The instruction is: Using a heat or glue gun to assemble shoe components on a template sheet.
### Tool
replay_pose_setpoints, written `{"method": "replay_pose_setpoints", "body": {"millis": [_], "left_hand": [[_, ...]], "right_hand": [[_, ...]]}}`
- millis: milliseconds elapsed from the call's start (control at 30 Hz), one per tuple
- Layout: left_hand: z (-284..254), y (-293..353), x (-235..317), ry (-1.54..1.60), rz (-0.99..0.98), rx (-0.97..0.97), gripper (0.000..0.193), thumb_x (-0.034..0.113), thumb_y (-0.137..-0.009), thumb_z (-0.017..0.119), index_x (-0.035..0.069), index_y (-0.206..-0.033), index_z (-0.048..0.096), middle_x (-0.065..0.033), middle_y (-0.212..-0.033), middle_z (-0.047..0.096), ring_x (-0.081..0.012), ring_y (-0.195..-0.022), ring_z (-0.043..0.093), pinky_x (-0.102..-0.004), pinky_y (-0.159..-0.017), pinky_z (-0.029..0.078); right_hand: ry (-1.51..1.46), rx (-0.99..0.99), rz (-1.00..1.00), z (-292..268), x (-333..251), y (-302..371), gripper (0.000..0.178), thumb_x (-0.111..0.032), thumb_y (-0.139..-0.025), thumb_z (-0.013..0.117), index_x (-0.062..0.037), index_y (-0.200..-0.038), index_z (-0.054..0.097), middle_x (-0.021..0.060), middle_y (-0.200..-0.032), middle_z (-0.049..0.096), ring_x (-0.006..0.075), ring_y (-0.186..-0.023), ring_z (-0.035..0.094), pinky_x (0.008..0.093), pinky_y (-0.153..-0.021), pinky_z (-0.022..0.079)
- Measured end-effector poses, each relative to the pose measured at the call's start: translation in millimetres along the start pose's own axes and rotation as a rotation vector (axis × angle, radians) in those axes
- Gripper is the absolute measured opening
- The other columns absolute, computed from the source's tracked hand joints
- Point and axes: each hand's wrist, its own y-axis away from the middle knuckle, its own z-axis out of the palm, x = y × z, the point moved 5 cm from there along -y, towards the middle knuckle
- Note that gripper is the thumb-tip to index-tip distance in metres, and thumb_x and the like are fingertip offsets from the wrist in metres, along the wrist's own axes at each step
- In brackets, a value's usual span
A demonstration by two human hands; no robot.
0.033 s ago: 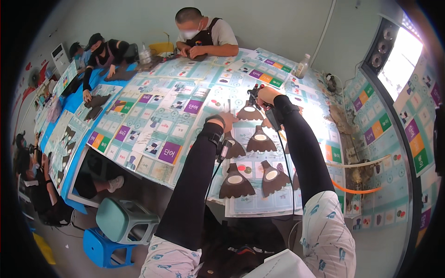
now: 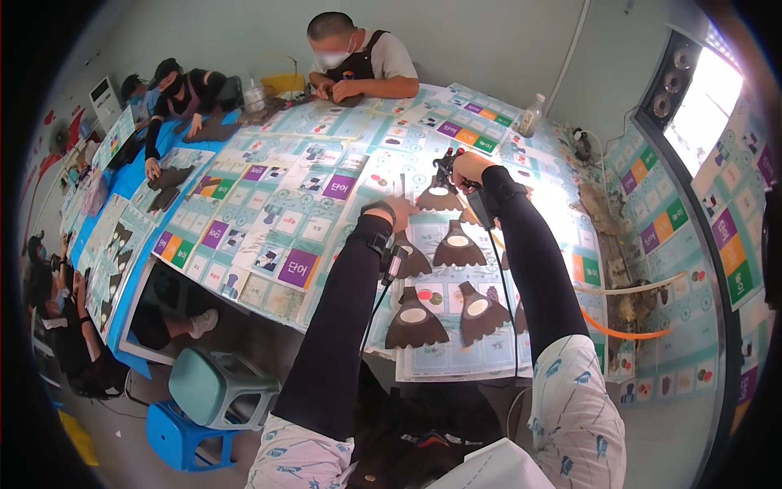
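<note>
My right hand (image 2: 471, 168) is closed around a small dark spray gun (image 2: 443, 169) with red parts, held over a brown fan-shaped piece (image 2: 438, 198) with a scalloped edge and a pale oval on it. Left of that piece, my left hand (image 2: 394, 210) lies low over the table, its fingers stretched toward the piece and partly blurred. More brown fan-shaped pieces lie nearer me: one in the middle (image 2: 459, 246), one at the front left (image 2: 415, 318) and one at the front right (image 2: 482, 314). My arms partly hide others.
Patterned sheets cover the long table (image 2: 277, 220). A clear bottle (image 2: 532, 116) stands at the far right, and an orange hose (image 2: 623, 334) runs off to the right. Across the table a person (image 2: 358, 61) handles a brown piece; others work at the left. Stools (image 2: 213, 387) stand below the left edge.
</note>
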Motion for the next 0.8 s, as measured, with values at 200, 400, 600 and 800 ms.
{"method": "replay_pose_setpoints", "body": {"millis": [200,400,600,800], "left_hand": [[-2,-2,1,0.037,-0.038,-0.023,0.061,0.002,-0.085,0.050,0.026,-0.142,0.050,-0.0100,-0.140,0.054,-0.0329,-0.124,0.055,-0.0423,-0.104,0.046],[3,-5,-1,0.025,-0.052,-0.037,0.063,0.001,-0.086,0.048,0.027,-0.143,0.049,-0.0088,-0.142,0.052,-0.0321,-0.126,0.054,-0.0428,-0.105,0.045],[5,-9,-3,0.019,-0.058,-0.042,0.061,0.002,-0.087,0.047,0.026,-0.143,0.049,-0.0088,-0.143,0.051,-0.0321,-0.127,0.053,-0.0437,-0.106,0.044],[-5,1,2,0.028,-0.028,-0.034,0.061,0.001,-0.086,0.048,0.024,-0.143,0.049,-0.0098,-0.143,0.051,-0.0323,-0.127,0.053,-0.0425,-0.106,0.045]], "right_hand": [[-0.073,0.055,0.069,3,13,-9,0.007,-0.005,-0.054,0.062,-0.0002,-0.059,0.062,0.0117,-0.063,0.063,0.0255,-0.051,0.058,0.0373,-0.048,0.042],[-0.151,0.052,0.074,5,13,-4,0.007,-0.005,-0.059,0.063,0.0018,-0.061,0.062,0.0125,-0.062,0.061,0.0242,-0.050,0.058,0.0353,-0.046,0.043],[-0.138,0.052,0.106,7,12,-8,0.007,-0.002,-0.069,0.060,0.0050,-0.068,0.060,0.0130,-0.059,0.057,0.0205,-0.047,0.055,0.0306,-0.041,0.040],[-0.209,-0.003,0.090,10,15,-10,0.007,-0.001,-0.069,0.060,0.0048,-0.067,0.059,0.0129,-0.058,0.056,0.0209,-0.045,0.053,0.0312,-0.041,0.039]]}}
